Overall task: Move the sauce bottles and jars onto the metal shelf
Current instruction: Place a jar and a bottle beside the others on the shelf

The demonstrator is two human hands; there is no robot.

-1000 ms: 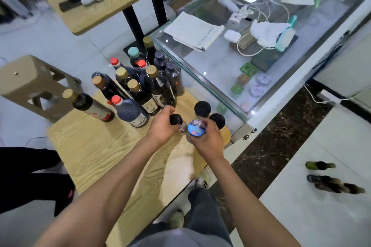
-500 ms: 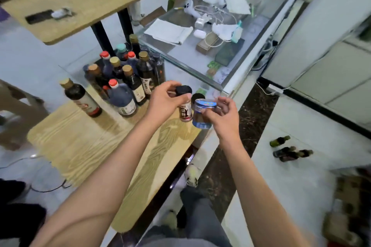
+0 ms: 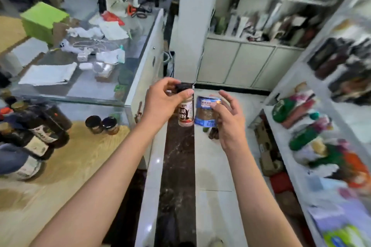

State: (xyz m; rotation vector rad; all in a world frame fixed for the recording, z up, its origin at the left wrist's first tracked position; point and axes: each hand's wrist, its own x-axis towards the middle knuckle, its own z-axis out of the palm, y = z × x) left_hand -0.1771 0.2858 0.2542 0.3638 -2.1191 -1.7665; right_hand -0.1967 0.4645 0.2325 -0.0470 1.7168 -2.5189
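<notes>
Both your arms reach forward and out over the floor, hands level and close together in front of you. Your left hand (image 3: 162,104) is turned thumb-up, its fingers (image 3: 185,93) curled over the black cap of a small spice jar (image 3: 185,113), which hangs upright below them. Your right hand (image 3: 227,120) holds one blue-lidded jar (image 3: 206,113) just beside the first, the two nearly touching; the thumb presses the lid edge, and the other fingers are spread loosely behind the jar, only partly wrapped.

That makes two jars in hand, both held in the air over the floor. Two more dark-lidded jars (image 3: 102,125) stand side by side on the wooden bench (image 3: 66,166) at your left, near the glass counter (image 3: 80,86). A cluster of dark sauce bottles (image 3: 38,130) crowds the bench's left edge; blur keeps you from counting them. A white shelf (image 3: 285,136) with packaged goods runs along your right.
</notes>
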